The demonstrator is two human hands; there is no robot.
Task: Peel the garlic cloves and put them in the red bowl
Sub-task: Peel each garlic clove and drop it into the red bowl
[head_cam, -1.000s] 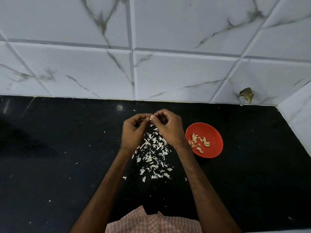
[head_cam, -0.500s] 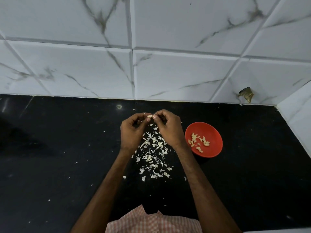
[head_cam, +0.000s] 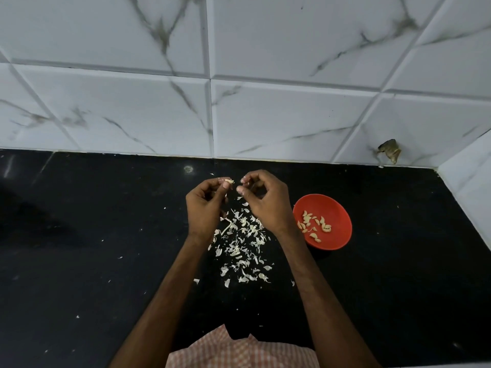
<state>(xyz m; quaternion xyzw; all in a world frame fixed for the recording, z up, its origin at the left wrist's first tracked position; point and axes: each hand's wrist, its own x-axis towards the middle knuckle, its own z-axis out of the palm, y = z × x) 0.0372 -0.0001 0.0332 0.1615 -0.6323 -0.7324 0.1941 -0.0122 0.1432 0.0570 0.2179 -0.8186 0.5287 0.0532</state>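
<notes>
Above peels [head_cam: 241, 243], left hand [head_cam: 206, 205] pinches garlic clove [head_cam: 229, 181], long axis crosswise; right hand [head_cam: 265, 203] curled, contents unclear.

Black glossy countertop [head_cam: 106, 261], spanning left to right. At the far side, a wall of white tiles [head_cam: 292, 115] with grey marble veins and bevelled edges, meeting a side wall [head_cam: 470, 187] on the right. Low at far right, just above the counter: a brownish chipped patch [head_cam: 389, 151]. At the near edge, pink checked cloth [head_cam: 239, 351].
</notes>
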